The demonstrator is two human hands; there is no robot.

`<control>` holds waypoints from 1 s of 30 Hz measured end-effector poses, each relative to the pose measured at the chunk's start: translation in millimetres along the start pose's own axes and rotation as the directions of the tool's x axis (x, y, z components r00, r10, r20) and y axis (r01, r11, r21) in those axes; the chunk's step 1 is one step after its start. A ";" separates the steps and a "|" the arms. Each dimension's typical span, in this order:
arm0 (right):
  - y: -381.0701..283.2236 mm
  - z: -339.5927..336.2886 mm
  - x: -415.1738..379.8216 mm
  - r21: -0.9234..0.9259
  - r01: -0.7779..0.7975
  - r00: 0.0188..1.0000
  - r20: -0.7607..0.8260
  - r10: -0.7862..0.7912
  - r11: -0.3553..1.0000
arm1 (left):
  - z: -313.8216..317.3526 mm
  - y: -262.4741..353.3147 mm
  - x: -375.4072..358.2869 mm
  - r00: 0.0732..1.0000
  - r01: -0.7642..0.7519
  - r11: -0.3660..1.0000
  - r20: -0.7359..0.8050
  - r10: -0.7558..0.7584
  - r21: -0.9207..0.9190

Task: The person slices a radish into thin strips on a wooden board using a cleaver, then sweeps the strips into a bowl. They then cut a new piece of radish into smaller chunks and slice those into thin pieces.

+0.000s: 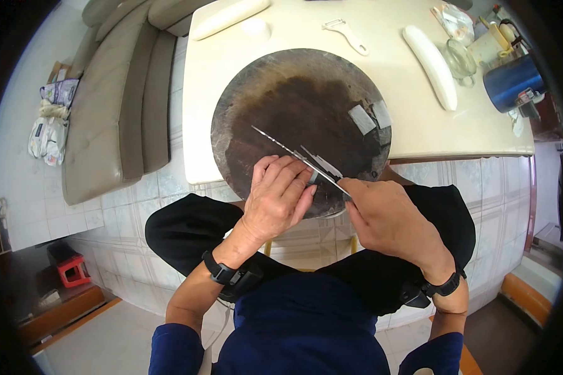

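Round dark board (294, 106) — right hand (391, 219) gripping knife (297, 156), left hand (278, 197) curled on food.

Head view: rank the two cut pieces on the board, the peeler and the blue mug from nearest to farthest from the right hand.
From the right hand:
1. Cut pieces, on the board's right edge.
2. Blue mug, table's far right.
3. Peeler, beyond the board's far edge.

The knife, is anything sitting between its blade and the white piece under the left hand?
Nothing visible does. The knife, held in the right hand, lies right against the fingers of the left hand, which covers the white piece on the round cutting board.
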State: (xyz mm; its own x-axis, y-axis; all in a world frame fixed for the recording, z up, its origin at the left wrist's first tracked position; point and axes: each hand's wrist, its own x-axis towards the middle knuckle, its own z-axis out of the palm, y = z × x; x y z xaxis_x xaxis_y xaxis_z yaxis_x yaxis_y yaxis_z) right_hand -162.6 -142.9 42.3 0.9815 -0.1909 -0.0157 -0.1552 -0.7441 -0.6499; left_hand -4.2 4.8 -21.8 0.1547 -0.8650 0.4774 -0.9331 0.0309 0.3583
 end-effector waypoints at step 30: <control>-0.5 1.0 -9.0 -0.068 0.081 0.989 -0.115 -0.088 0.994 | 3.1 1.9 -9.2 0.999 -0.005 1.000 -0.048 0.005 0.004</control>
State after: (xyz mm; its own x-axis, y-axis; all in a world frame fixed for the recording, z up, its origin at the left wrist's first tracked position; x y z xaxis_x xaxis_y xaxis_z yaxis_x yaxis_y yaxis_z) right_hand -171.2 -140.1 42.0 0.9718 -0.1971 0.1296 -0.0827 -0.7991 -0.5955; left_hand -8.4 11.3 -28.0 0.1656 -0.8397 0.5172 -0.9352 0.0327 0.3526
